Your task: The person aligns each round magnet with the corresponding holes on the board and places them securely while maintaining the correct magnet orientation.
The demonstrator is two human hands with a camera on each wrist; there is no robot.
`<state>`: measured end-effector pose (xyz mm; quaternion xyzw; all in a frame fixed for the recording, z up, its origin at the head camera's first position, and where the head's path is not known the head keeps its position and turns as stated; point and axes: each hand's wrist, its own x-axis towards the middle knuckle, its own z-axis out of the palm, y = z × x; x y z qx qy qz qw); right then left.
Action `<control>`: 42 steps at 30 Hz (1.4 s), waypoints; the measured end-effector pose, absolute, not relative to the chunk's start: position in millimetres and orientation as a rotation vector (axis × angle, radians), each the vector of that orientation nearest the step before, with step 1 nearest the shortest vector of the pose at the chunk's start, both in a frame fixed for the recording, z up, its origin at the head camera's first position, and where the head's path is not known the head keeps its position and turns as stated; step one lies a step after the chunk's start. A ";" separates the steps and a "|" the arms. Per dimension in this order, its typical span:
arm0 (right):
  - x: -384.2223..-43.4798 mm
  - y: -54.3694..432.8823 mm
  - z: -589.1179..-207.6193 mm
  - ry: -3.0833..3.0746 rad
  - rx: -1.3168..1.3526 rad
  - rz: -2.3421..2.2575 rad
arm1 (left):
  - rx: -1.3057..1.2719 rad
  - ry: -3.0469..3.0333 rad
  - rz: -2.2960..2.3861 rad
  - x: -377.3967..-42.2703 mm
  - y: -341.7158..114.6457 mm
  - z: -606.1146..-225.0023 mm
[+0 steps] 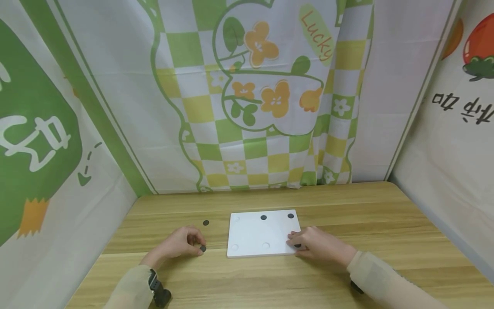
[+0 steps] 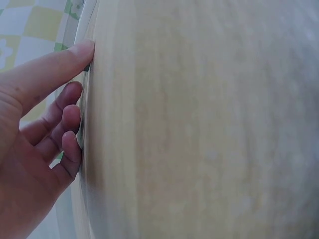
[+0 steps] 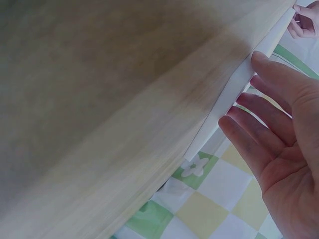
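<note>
At the left of the table, my left hand (image 1: 181, 243) has its thumb and index finger about a small black disc (image 1: 203, 248), pinching it close over the wood. In the left wrist view the thumb tip (image 2: 83, 50) covers most of this disc; the other fingers curl loosely. A second black disc (image 1: 206, 222) lies farther back. My right hand (image 1: 318, 243) rests at the front right corner of a white board (image 1: 251, 231). Its relaxed fingers surround another black disc (image 1: 297, 245) there. The right wrist view shows the thumb (image 3: 261, 62) at the board's edge.
Two more black discs, one at the back middle (image 1: 263, 217) and one at the back right (image 1: 290, 216), sit on the board. Shallow round recesses (image 1: 266, 246) show along its front and left. Printed curtains (image 1: 254, 163) hang behind the wooden table (image 1: 247, 283).
</note>
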<state>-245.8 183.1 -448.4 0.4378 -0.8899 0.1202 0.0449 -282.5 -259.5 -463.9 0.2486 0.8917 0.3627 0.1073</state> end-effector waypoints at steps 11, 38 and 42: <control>-246.0 183.0 -449.4 -2.691 1.348 0.372 | 0.733 2.638 1.045 -280.7 -259.4 -464.0; -245.5 182.4 -448.1 -2.741 1.338 0.390 | 0.743 2.675 0.999 -279.3 -253.6 -458.5; -245.7 182.8 -447.8 -2.719 1.354 0.357 | 0.781 2.689 0.991 -279.6 -249.8 -454.0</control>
